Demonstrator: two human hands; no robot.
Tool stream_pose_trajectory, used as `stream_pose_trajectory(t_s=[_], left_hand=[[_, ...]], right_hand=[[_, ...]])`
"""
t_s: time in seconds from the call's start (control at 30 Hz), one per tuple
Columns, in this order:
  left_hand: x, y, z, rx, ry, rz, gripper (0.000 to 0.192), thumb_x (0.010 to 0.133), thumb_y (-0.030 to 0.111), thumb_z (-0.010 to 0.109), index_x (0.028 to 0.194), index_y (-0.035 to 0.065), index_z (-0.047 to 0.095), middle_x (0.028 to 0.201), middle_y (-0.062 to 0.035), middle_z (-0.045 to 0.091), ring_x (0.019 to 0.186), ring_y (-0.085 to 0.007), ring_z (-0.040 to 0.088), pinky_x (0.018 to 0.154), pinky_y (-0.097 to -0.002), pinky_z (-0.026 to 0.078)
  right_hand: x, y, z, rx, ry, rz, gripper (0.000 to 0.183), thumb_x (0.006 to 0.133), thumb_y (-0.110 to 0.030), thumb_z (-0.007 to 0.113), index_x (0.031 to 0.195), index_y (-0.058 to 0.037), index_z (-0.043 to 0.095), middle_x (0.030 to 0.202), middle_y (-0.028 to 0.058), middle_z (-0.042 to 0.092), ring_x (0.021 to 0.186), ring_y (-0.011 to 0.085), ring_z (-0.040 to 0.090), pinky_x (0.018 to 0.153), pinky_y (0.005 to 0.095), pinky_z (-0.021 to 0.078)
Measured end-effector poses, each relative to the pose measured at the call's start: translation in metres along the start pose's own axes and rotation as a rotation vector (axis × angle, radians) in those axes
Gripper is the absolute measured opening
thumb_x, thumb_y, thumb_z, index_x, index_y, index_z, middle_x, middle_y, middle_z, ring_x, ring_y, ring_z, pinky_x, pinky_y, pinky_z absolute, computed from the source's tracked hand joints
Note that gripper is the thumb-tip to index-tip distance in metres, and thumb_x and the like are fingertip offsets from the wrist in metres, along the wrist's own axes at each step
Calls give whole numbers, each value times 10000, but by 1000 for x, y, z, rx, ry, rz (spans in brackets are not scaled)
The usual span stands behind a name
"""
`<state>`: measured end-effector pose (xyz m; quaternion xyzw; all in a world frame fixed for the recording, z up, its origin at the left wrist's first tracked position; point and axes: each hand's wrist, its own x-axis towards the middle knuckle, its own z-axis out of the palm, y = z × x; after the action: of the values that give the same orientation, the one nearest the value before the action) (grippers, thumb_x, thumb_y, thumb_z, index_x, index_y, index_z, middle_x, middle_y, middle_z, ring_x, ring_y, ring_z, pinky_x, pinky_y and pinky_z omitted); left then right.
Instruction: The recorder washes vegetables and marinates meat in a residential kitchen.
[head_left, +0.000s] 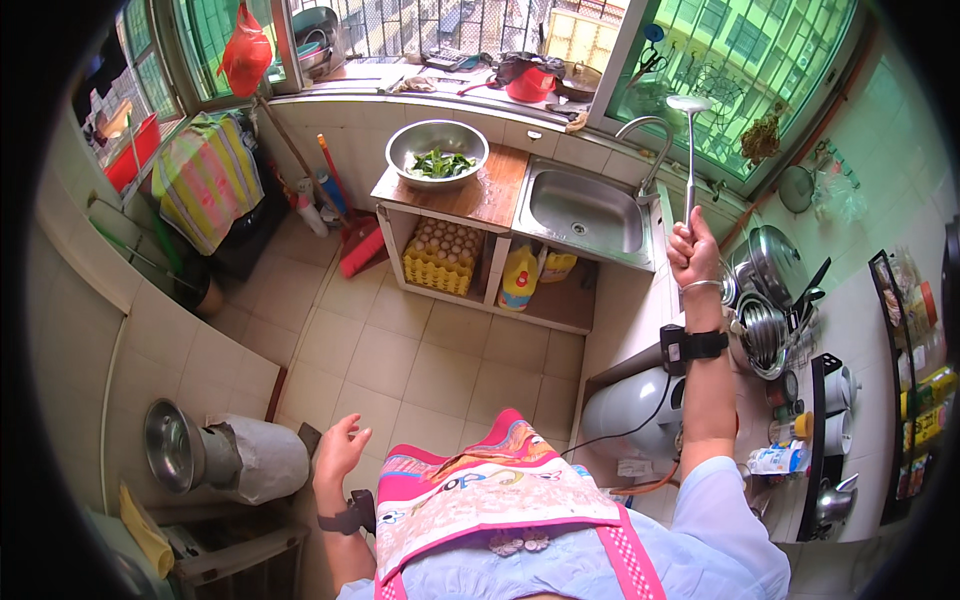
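My right hand is raised near the sink, its fingers closed round a long-handled metal ladle. The ladle stands upright, its round, pale head above the fist, in front of the green window. My left hand hangs low beside the pink apron. It holds nothing, and its fingers are loosely apart. A stainless steel bowl with green leafy vegetables rests on the wooden counter. Right of it is a stainless steel sink with a curved faucet.
Egg trays and a yellow jug sit below the counter. A grey gas cylinder stands under the right worktop, where pots and lids crowd against the wall. A red dustpan is on the tiled floor.
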<state>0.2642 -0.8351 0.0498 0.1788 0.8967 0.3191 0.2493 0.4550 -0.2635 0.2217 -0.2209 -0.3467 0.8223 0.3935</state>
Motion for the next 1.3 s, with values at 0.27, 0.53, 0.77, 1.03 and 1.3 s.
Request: stream_pose_trajectory(t_s=[0.27,0.53,0.77,1.03,1.3], left_hand=[[37,42,2,68,-96,57,471,820,233,666,1212,1,545,1073,-218,629,913,-284,656,757,-359,522],[105,91,29,177,-369,268,489,834,235,668,1247,15,523,1089,-214,627,919,-261,653,736,-331,524],[148,155,78,330,-635,579,462,816,220,681,1214,22,557,1052,-180,647,858,-227,656,729,-323,519],[113,174,166,501,-900,1052,428,787,194,694,1161,20,579,951,-184,659,825,-271,658,726,-338,520],[-3,182,215,541,-1185,1096,419,807,209,667,1170,20,578,992,-191,656,856,-249,656,743,-331,516]], right_hand=[[-9,47,-52,-294,218,178,291,945,-298,517,1210,-183,481,621,-10,429,390,36,302,322,176,225],[-159,62,-41,-977,248,-529,399,843,-148,679,1198,-2,572,740,29,650,603,55,576,529,200,458],[-350,95,-58,-1528,714,-773,308,748,-171,756,965,-1,618,776,136,661,647,267,659,555,309,519],[-549,165,-19,-1510,1426,-627,299,739,-91,760,975,11,607,689,87,632,535,149,591,520,261,474],[-707,141,-34,-1370,1934,-687,331,845,-111,665,1112,-12,497,719,55,549,620,113,504,622,247,447]])
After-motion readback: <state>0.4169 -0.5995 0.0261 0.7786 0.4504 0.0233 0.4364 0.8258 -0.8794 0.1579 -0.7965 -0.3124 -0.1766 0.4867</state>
